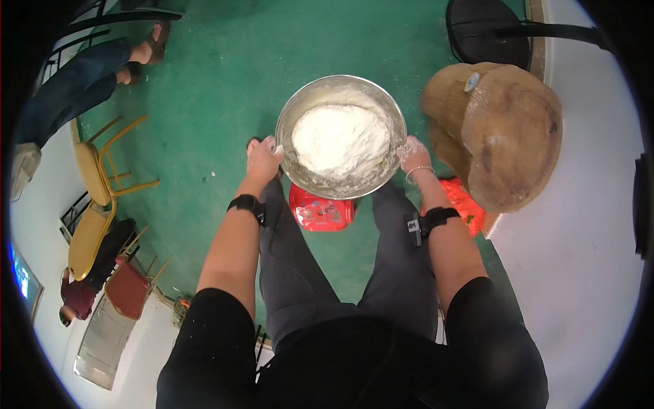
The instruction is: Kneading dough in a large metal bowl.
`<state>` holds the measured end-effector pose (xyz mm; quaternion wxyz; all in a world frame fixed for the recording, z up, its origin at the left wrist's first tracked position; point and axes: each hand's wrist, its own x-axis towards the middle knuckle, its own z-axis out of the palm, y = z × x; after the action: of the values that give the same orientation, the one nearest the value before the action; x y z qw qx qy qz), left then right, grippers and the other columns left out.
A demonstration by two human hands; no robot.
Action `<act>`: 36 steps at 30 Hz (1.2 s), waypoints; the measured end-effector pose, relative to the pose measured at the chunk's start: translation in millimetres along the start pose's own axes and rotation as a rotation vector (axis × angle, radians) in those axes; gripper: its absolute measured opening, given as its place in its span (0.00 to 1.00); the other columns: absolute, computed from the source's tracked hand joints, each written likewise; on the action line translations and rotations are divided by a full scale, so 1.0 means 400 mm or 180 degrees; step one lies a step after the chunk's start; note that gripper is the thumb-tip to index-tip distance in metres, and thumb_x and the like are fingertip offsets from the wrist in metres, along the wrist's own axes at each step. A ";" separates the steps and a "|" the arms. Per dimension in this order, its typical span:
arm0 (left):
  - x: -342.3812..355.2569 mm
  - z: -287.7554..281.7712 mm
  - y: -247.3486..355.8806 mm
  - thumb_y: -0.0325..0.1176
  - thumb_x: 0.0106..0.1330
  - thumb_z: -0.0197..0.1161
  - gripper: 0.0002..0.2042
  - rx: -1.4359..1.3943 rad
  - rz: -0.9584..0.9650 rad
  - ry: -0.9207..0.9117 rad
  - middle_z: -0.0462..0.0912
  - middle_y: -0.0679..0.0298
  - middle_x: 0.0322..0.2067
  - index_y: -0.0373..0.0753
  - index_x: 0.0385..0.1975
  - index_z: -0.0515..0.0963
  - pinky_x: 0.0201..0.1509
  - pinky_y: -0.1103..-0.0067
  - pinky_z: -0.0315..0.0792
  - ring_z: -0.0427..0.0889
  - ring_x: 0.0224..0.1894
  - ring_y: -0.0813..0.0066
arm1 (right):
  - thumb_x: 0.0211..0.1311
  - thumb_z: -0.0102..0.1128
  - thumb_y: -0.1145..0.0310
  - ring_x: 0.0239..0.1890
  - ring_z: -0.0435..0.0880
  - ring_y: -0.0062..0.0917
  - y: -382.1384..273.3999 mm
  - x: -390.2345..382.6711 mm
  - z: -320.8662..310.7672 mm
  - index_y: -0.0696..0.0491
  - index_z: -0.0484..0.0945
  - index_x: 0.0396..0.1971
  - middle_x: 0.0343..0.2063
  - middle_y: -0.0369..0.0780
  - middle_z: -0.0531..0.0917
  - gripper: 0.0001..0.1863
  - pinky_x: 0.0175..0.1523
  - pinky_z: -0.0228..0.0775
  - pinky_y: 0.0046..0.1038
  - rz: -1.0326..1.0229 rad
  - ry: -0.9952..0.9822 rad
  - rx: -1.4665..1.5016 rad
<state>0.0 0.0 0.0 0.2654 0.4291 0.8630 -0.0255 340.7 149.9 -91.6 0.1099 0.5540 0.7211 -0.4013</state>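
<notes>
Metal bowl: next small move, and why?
Probably settle the metal bowl level before letting go: the left hand and right hand grip opposite sides, a white floury heap lies inside, and I can't tell whether the partly hidden red object supports it.

Round, smeared metal bowl (320, 187) with white floury mound (340, 138) inside
</notes>
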 end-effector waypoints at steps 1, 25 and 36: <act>-0.017 0.050 -0.007 0.40 0.53 0.56 0.17 -0.0061 0.0113 -0.0076 0.75 0.44 0.40 0.37 0.40 0.74 0.50 0.64 0.67 0.73 0.45 0.47 | 0.50 0.52 0.60 0.50 0.72 0.40 0.041 -0.030 0.027 0.58 0.70 0.47 0.46 0.50 0.74 0.25 0.57 0.62 0.33 -0.0072 0.0192 -0.0157; 0.241 0.254 -0.157 0.34 0.57 0.54 0.15 -0.0759 0.0054 -0.0349 0.76 0.42 0.32 0.28 0.37 0.70 0.45 0.62 0.68 0.74 0.39 0.46 | 0.56 0.47 0.58 0.36 0.76 0.48 -0.072 0.190 0.188 0.54 0.70 0.36 0.31 0.52 0.79 0.15 0.41 0.67 0.44 -0.0063 0.1256 -0.0045; 0.257 0.288 -0.292 0.39 0.59 0.49 0.16 0.0174 0.1014 -0.0087 0.77 0.42 0.33 0.30 0.29 0.76 0.43 0.61 0.70 0.76 0.39 0.47 | 0.53 0.51 0.63 0.44 0.77 0.41 -0.264 0.121 0.140 0.52 0.72 0.39 0.41 0.48 0.77 0.14 0.48 0.69 0.38 0.0758 0.1180 -0.0463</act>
<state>-88.4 -30.4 -169.5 0.2661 0.5671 0.7793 -0.0124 213.4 138.3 -109.3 0.0619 0.6900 0.6855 -0.2238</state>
